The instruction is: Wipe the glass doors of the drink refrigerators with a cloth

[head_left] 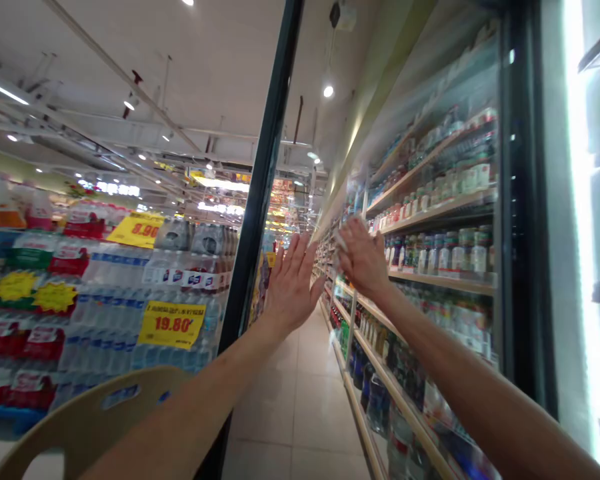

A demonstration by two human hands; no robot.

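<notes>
A glass door (420, 87) with a black frame (266, 157) stands swung open in front of me. My left hand (294, 283) lies flat against the pane near the frame, fingers stretched and a little apart, with nothing in it. To its right, my right hand (363, 259) is pressed to the same glass, fingers curled round a small whitish cloth (339, 241). Most of the cloth is hidden by the fingers, and its edge is blurred.
Shelves of jars, cans and bottles (450, 253) show through or in the glass. At far right is a lit cooler interior (583, 220). A beige plastic chair (75, 417) stands lower left, before stacked bottle packs (100, 307) with yellow price signs (173, 325). Pale tiles (280, 413) cover the floor.
</notes>
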